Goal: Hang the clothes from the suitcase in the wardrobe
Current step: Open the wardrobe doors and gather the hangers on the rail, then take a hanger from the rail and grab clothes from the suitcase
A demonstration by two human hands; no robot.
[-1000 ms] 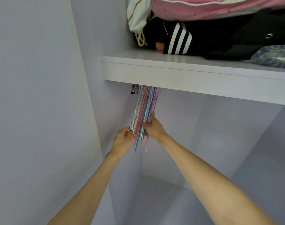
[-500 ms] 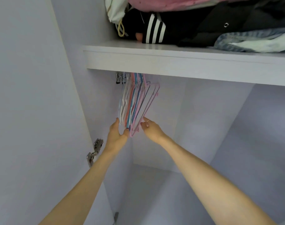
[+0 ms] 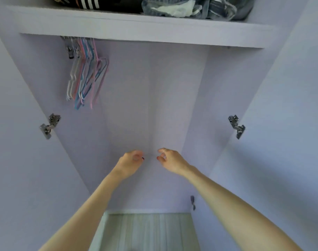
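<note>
A bunch of thin wire hangers (image 3: 87,78) in pink, blue and white hangs under the shelf at the wardrobe's upper left. Well below them and to the right, my left hand (image 3: 131,163) and my right hand (image 3: 170,159) hover close together in front of the bare back wall. Both have loosely curled fingers and hold nothing. Neither hand touches the hangers. No suitcase and no clothes for hanging are in view.
The white shelf (image 3: 136,28) overhead carries piled jeans (image 3: 196,8) and a black striped garment (image 3: 89,2). Both doors stand open, with metal hinges at the left (image 3: 50,125) and the right (image 3: 236,126). The pale wardrobe floor (image 3: 147,230) lies below.
Both hands have let go of the hangers and dropped down and to the right, towards the wardrobe's middle. The hangers hang free, slightly fanned. The view has tilted down.
</note>
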